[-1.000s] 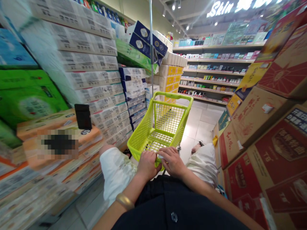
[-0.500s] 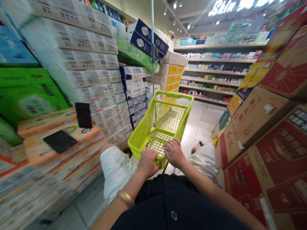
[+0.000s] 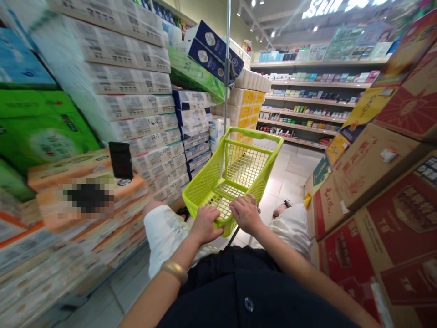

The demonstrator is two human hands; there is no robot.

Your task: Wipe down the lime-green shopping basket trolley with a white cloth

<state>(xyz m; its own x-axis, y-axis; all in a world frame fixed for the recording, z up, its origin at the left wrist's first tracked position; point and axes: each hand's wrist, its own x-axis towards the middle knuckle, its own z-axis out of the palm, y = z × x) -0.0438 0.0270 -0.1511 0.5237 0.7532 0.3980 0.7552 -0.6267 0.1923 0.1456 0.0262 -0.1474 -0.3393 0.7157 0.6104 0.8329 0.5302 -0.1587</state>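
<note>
A lime-green plastic shopping basket (image 3: 205, 187) with lattice sides stands tilted between my knees, with nothing in it that I can see. My left hand (image 3: 206, 223) is closed over its near rim, fingers curled over the edge and thumb pointing right. Close by on the right, my right hand (image 3: 245, 213) grips the near right corner with bent fingers. Its fingertips are partly hidden behind the rim. A gold bangle (image 3: 175, 271) is on my left wrist.
Wrapped paper packs (image 3: 143, 107) rise in stacks at the left. A black phone-like object (image 3: 120, 160) stands upright on orange packs (image 3: 51, 200), beside a pixelated dark item. A thin metal pole (image 3: 226, 91) rises behind the basket. Cartons (image 3: 368, 159) line the right; stocked shelves (image 3: 307, 84) span the back.
The basket's far end has swung slightly to the right, while both hands stay on its near rim. My left hand has shifted a little left and up. The view has moved slightly.
</note>
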